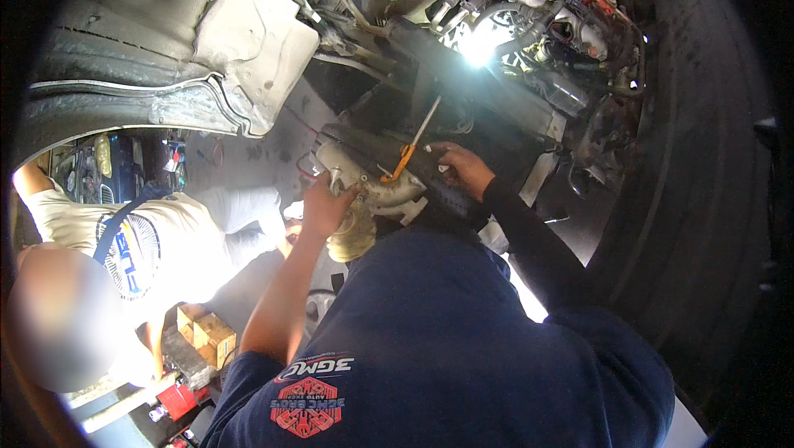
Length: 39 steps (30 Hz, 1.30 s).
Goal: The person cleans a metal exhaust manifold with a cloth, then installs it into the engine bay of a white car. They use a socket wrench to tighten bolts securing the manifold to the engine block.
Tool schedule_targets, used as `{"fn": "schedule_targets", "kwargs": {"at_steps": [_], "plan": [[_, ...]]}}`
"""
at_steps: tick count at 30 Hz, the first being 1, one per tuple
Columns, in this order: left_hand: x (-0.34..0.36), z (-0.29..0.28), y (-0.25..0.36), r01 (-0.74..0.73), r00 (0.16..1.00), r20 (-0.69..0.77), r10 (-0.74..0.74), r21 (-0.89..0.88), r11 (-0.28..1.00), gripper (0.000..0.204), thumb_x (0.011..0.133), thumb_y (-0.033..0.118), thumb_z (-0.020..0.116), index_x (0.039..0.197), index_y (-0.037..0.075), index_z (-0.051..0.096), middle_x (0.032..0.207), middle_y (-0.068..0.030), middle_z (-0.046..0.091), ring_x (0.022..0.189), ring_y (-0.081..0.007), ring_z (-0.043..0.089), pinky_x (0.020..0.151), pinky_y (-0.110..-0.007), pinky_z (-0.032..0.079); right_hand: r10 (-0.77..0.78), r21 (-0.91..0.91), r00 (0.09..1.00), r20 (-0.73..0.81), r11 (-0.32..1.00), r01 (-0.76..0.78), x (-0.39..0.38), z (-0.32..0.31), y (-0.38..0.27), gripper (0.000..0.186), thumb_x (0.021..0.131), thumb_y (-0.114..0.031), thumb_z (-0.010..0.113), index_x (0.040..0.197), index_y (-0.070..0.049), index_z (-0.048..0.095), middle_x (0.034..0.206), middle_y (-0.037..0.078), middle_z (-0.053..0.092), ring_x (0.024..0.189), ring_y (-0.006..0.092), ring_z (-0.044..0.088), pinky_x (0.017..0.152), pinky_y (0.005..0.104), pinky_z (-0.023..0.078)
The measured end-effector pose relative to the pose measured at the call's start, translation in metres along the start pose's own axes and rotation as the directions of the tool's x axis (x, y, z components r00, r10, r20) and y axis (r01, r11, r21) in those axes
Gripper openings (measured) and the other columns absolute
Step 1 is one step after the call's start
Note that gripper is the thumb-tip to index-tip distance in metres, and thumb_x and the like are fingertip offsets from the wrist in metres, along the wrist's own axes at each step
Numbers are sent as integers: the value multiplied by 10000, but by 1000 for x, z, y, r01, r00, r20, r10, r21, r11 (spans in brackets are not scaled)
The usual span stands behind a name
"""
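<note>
A pale cast-metal pipe housing (382,191) lies below the vehicle's underside in front of me. My left hand (327,206) is closed at its left end, thumb and fingers on the metal; a small light piece stands up beside the fingertips. Across the housing rests a thin rod-like tool with an orange handle (401,163), its grey shaft pointing up and away; neither hand touches it. To the right of that handle, my right hand (465,170) has its fingers bent together around something small and light that I cannot make out.
Engine parts and hoses (529,26) fill the top right, with a glaring work light (478,49). A large body panel (157,43) hangs at upper left. A co-worker in a white shirt (169,237) is at left, near cardboard boxes (207,335) and a red tool (175,398). A dark tyre (703,158) stands at right.
</note>
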<state>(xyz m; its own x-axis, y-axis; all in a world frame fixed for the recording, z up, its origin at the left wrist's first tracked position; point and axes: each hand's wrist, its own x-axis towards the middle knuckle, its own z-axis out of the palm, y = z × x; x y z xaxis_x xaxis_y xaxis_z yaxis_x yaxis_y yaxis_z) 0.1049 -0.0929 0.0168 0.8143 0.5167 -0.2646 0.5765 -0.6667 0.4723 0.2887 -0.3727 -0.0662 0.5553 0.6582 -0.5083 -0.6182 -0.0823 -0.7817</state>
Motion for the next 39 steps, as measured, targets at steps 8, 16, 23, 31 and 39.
{"fn": "schedule_targets", "kwargs": {"at_steps": [8, 16, 23, 31, 39], "plan": [[15, 56, 6, 387, 898, -195, -395, -81, 919, 916, 755, 651, 883, 1230, -90, 628, 1146, -309, 736, 1116, -460, 716, 956, -508, 549, -145, -256, 989, 12, 956, 143, 37, -8, 85, 407, 980, -135, 601, 1386, -124, 632, 1114, 42, 637, 906, 159, 592, 803, 318, 514], [15, 80, -17, 278, 918, -198, -345, -300, 912, 886, 817, 546, 864, 1366, -90, 582, 1265, -279, 713, 1192, -420, 691, 1040, -471, 517, 142, 80, 982, 125, 985, -153, 28, -13, 72, 501, 975, -93, 560, 1468, -150, 622, 945, 22, 595, 706, 117, 536, 711, 305, 512], [18, 100, -62, 217, 947, -129, -295, -421, 880, 878, 848, 492, 871, 1414, -89, 536, 1266, -247, 707, 1139, -366, 703, 1002, -447, 544, 226, 136, 928, 295, 952, -275, 23, 1, 44, 634, 929, -168, 529, 1562, -144, 552, 738, -42, 527, 506, 71, 367, 496, 279, 384], [8, 82, -40, 321, 932, -49, -359, -352, 879, 1054, 844, 578, 839, 1542, -91, 420, 1415, -304, 615, 1269, -393, 645, 1059, -431, 521, 279, 106, 880, 384, 933, -342, 25, 2, 53, 655, 956, -160, 503, 1611, -137, 498, 702, -33, 520, 542, 72, 419, 599, 286, 469], [12, 93, -59, 361, 899, -17, -438, -535, 764, 873, 928, 398, 810, 1530, -94, 413, 1424, -244, 609, 1301, -329, 604, 1105, -407, 472, 291, 46, 916, 276, 948, -315, 17, 15, 43, 683, 970, -214, 557, 1645, -201, 451, 1160, 37, 570, 699, 89, 485, 713, 320, 521]]}}
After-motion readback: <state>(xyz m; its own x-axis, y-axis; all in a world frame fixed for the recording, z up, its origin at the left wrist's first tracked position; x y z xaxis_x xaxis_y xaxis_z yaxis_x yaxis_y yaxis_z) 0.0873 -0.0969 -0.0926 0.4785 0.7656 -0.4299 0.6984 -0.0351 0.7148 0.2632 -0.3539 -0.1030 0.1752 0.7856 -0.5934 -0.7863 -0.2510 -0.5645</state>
